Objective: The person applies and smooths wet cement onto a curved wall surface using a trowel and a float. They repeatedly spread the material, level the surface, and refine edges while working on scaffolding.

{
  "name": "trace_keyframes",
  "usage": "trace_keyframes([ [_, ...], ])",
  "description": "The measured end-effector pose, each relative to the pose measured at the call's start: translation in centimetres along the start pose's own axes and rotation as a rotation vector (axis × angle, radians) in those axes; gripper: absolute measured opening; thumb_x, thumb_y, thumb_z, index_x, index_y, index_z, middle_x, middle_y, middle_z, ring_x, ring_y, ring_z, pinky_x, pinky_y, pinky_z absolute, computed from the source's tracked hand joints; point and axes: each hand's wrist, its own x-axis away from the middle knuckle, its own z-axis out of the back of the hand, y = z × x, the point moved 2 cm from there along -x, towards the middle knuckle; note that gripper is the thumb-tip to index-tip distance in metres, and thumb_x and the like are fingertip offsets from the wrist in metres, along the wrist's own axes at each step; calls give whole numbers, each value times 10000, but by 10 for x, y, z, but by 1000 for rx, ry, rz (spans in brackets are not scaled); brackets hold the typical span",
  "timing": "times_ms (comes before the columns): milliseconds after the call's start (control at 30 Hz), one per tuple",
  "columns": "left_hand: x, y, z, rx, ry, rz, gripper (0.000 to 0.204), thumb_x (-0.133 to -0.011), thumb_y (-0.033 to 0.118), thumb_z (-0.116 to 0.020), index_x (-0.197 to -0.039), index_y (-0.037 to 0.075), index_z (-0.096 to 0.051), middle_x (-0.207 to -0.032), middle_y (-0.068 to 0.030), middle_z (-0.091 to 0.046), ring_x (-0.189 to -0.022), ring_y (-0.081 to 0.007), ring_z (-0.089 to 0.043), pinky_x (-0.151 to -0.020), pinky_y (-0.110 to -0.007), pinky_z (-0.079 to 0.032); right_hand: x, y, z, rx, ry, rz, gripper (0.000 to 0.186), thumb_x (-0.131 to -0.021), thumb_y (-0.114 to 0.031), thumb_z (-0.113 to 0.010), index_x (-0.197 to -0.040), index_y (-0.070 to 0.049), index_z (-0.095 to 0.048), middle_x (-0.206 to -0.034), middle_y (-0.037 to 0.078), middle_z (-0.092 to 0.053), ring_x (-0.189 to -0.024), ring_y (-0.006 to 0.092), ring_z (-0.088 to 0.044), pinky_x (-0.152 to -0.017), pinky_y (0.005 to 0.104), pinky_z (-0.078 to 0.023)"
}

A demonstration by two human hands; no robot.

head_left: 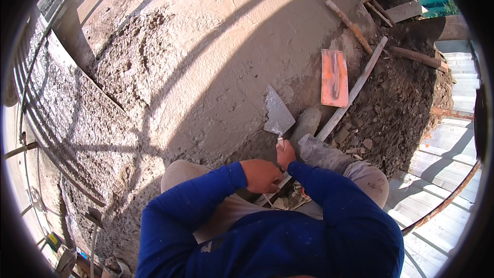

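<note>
Head view, looking down on a person crouched at the edge of a freshly laid concrete slab [216, 46]. The right hand [285, 154] is clenched around the handle of a pointed steel trowel [278, 114]. The blade is flat, roughly kite-shaped, grey and smeared with dried and wet mortar. Its tip points away from the person and its face rests on the wet surface at the slab's near edge, where smooth grey-brown concrete gives way to darker, lumpy material. Only the short neck and a pale part of the handle show above the fingers.

The left hand [261, 175] is closed into a loose fist just beside the right wrist, at the knee. Whether it grasps anything cannot be told. Both arms wear blue sleeves [329, 185], and light trousers dusted with cement cover the knees.

Beyond the trowel, near the slab's right edge, an orange rectangular float [334, 78] lies flat with its handle uppermost. A long pale wooden batten [355, 90] lies diagonally just beside it, and a second stick [349, 24] lies farther off. Two cement-coated boots [309, 123] stand between trowel and batten. Loose rubble and dark earth [396, 108] border the slab on the right, and rough, unfinished concrete borders it on the left. Long curved shadows cross the smooth surface.
</note>
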Motion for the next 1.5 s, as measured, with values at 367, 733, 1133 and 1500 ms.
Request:
trace_keyframes([
  [367, 8, 1, -8, 9, 8, -7, 287, -929, 326, -662, -1011, 52, -694, -940, -210, -724, -943, -444, -692, -838, -541, -531, -2, -7, -11, -80, 72, -75, 300, -1031, -313, -623, -1116, -36, -546, -1043, 272, -703, -1010, 490, -680, -851, 557, -523],
  [733, 10, 14, -8, 7, 1, -27, 322, -928, 337, -678, -1050, 39, -701, -971, -217, -729, -961, -450, -693, -854, -545, -538, -56, -70, 65, -163, 15, 173, 290, -972, -245, -670, -1138, -24, -581, -915, 224, -703, -877, 471, -683, -775, 524, -530],
  [1133, 8, 24, -3, 13, 3, 39, 336, -903, 331, -645, -1078, 56, -727, -987, -217, -736, -985, -442, -700, -886, -542, -543, -83, -126, 130, 820, -216, 887, 360, -988, -453, -635, -1177, -147, -668, -1124, 101, -662, -1081, 338, -646, -939, 470, -469],
  [1500, -15, 12, -2, 76, -15, 88, 340, -916, 337, -689, -1063, 31, -711, -986, -220, -728, -1007, -452, -687, -884, -539, -535, -184, -171, 163, 1077, -120, 985, 316, -979, -414, -654, -1189, -181, -699, -1122, 43, -671, -1106, 255, -642, -970, 452, -434],
])
